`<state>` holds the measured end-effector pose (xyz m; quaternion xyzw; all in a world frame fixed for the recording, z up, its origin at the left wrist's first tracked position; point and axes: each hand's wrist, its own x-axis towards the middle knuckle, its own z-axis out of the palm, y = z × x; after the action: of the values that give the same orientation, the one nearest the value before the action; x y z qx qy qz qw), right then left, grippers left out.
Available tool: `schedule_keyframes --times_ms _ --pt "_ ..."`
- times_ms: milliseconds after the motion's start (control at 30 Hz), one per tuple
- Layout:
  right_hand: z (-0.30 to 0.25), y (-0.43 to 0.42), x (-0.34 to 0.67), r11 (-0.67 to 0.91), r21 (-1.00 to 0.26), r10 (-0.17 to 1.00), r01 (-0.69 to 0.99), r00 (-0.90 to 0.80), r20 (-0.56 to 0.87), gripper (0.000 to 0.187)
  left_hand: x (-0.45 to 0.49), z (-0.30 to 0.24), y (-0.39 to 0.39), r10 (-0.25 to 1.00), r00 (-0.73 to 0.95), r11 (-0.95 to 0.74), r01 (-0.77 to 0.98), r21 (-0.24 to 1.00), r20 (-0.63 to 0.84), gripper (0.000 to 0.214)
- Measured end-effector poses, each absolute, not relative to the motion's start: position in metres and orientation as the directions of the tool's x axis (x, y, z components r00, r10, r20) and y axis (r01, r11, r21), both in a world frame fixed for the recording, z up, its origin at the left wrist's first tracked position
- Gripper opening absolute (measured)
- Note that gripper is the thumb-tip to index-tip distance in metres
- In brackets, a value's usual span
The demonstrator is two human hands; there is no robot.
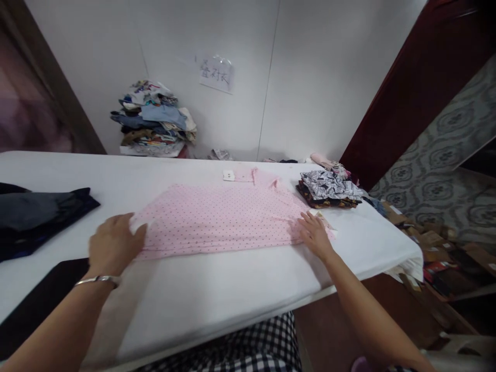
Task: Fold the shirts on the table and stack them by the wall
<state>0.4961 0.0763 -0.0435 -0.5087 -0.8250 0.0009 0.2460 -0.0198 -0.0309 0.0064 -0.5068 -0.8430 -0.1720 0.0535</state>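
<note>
A pink dotted garment [220, 219] lies spread flat on the white table [201, 294], with a white tag at its collar on the far side. My left hand [114, 245], a silver bangle on its wrist, rests at the garment's left end with fingers curled onto the cloth's edge. My right hand [314, 235] lies flat on the garment's right end, fingers stretched out and apart.
A dark folded garment [34, 217] lies at the table's left. A stack of folded patterned clothes [329, 190] sits at the far right. A heap of clothes [153, 121] stands against the wall behind. Cardboard boxes [434, 243] clutter the floor to the right.
</note>
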Motion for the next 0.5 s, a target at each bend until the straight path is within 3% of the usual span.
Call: schedule_keyframes --times_ms 67,133,300,500 --pt "-0.034 0.076 0.462 0.55 -0.245 0.807 0.799 -0.432 0.402 0.044 -0.008 0.001 -0.02 0.901 -0.274 0.225 0.958 0.177 0.337 0.065" --pt "-0.032 0.074 0.431 0.594 -0.235 0.796 0.769 -0.519 0.311 0.049 0.001 -0.009 -0.011 0.937 -0.145 0.11 0.986 0.125 0.317 0.065" --pt "-0.052 0.064 0.402 0.571 -0.265 0.809 0.777 -0.587 0.024 0.063 0.0 -0.04 -0.006 0.975 -0.218 0.216 0.975 0.059 0.046 0.068" --pt "-0.057 0.048 0.417 0.555 -0.35 0.812 0.754 -0.583 0.031 0.063 -0.004 -0.039 -0.011 0.979 -0.198 0.194 0.978 0.077 0.046 0.071"
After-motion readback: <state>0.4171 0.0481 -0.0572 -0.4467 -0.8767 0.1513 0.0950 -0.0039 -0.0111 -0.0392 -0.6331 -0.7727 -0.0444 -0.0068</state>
